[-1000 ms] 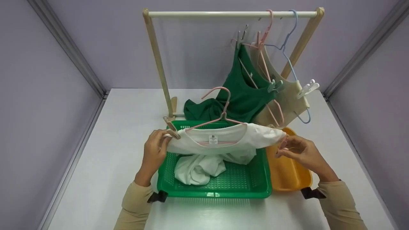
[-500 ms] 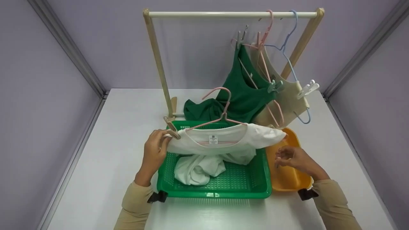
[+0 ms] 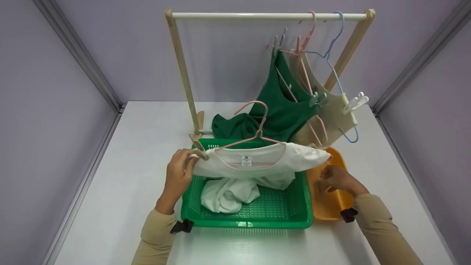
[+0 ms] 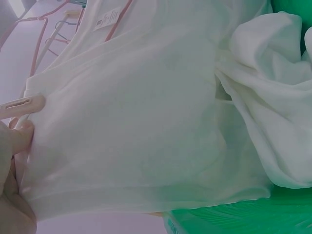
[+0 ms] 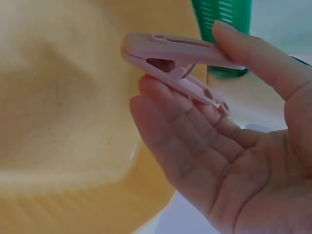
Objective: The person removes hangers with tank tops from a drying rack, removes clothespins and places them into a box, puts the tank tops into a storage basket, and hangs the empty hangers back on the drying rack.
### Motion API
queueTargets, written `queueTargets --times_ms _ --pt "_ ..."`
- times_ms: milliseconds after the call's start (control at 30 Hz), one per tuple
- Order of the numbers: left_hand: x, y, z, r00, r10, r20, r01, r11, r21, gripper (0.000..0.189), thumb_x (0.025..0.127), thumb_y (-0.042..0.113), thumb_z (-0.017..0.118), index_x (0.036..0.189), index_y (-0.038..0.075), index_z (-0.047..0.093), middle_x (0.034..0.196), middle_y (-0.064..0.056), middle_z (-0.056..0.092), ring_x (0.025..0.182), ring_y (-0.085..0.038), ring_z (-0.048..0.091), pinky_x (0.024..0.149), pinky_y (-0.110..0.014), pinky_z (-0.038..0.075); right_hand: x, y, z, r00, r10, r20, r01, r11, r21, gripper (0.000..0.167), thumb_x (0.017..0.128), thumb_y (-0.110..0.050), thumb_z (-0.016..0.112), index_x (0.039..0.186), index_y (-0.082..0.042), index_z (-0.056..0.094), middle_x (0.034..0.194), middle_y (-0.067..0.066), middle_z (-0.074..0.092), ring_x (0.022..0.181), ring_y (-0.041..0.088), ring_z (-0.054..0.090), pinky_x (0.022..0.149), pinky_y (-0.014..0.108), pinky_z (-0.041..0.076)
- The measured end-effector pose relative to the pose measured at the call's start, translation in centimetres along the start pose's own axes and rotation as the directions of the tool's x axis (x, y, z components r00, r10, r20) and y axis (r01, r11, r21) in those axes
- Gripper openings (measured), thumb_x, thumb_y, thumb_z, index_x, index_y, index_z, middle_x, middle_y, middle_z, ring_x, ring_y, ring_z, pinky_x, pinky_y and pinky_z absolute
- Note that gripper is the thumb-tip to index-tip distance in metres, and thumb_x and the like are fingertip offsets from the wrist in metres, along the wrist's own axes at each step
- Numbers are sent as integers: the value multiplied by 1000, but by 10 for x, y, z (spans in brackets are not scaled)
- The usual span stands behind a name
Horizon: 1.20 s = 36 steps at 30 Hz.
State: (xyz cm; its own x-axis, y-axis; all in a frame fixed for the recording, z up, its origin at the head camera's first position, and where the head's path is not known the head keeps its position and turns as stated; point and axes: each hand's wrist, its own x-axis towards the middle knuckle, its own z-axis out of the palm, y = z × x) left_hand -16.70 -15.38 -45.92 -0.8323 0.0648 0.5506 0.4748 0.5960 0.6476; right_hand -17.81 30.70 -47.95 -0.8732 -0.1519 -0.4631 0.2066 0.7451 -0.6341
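Note:
A white T-shirt [image 3: 307, 157] on a pink hanger [image 3: 263, 121] is held up over the green basket [image 3: 309, 198], its lower part bunched inside. My left hand [image 3: 179, 169] pinches the sleeve side by a beige clothespin [image 3: 199, 150]; in the left wrist view this clothespin [image 4: 24, 106] clips the shirt's edge beside the thumb. Over the orange basin [image 3: 331, 209], my right hand [image 3: 340, 180] holds a pink clothespin [image 5: 175, 48] between thumb and fingers, as the right wrist view shows. Its jaws are closed with no cloth between them.
Behind the basket stands a rack with a white rail [image 3: 235, 16]. A green tank top [image 3: 279, 106] on a pink hanger and a beige top [image 3: 331, 106] on a blue hanger [image 3: 333, 36] hang at its right, held by several clothespins.
My right hand has drawn away from the shirt's right sleeve, down over the orange basin, with the pink clothespin. The left hand and the shirt have stayed almost still.

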Motion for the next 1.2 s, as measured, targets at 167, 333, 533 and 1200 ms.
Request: queueTargets --times_ms 167,333,533,1200 --pt "0 0 0 1000 -11 13 12 1000 -19 15 94 6 59 108 3 65 96 -10 66 94 -21 60 84 -35 54 11 0 -1 1000 21 6 -21 1000 -12 31 88 -21 69 100 4 54 97 18 65 77 16 68 73 38 61" --pt "0 1 1 1000 28 -4 -28 999 -19 13 94 6 60 106 5 65 95 -9 66 93 -20 60 81 -36 54 22 -1 -1 998 37 41 -35 998 -48 31 89 -22 68 99 4 55 93 20 70 75 16 69 73 39 61" --pt "1 1 2 998 66 -6 -66 997 -39 12 94 6 59 104 7 66 93 -6 67 93 -19 60 81 -36 56 35 1 -1 995 75 61 -71 995 -64 27 88 -22 69 93 3 60 86 17 71 71 16 68 73 39 61" --pt "-2 0 2 999 42 -10 -42 999 8 16 93 5 61 108 4 65 96 -10 66 91 -22 59 77 -37 52 54 3 12 989 129 78 -124 990 -61 25 90 -10 63 104 10 59 85 19 70 68 19 68 69 41 61"
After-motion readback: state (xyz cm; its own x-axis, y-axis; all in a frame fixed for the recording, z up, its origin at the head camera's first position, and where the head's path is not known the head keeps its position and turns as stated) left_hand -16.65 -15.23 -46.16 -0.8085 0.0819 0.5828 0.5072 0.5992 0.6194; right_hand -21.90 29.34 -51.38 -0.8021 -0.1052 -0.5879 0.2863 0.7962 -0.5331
